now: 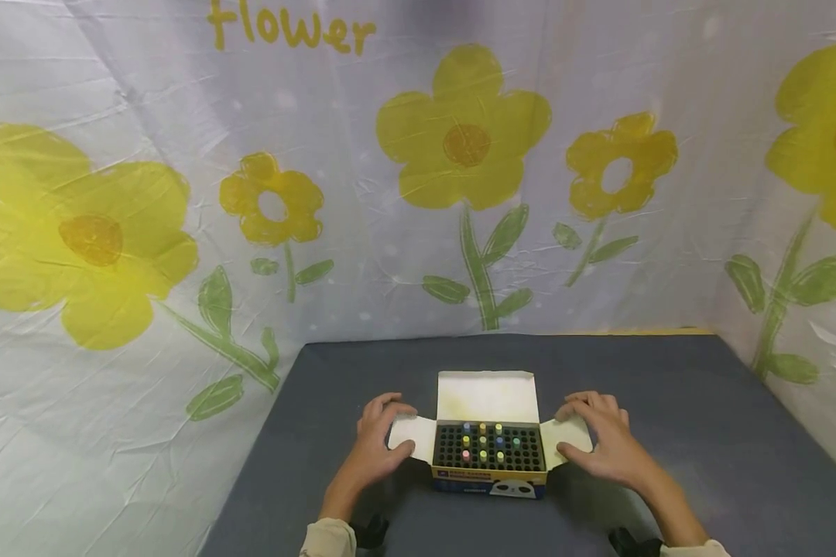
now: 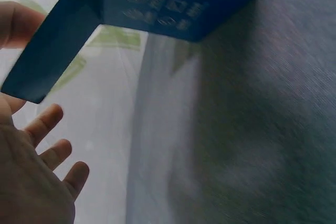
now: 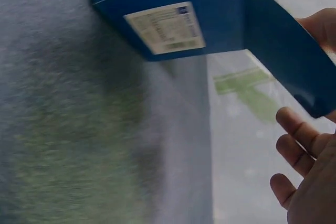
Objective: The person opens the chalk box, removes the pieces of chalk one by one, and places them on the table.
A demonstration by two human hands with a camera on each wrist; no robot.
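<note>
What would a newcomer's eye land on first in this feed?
Large yellow flowers adorn the backdrop behind the dark table. On it sits an open panda-printed box, bright sticks in its black holder. The left hand grips its left flap, the right hand its right flap.

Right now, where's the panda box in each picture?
Head: the panda box sits low, just right of centre, lid open.
Left wrist: its blue side is at the top, cut off above.
Right wrist: its opposite side, with a white printed label, is at the top.
Shared landmark: the gray tabletop.
</note>
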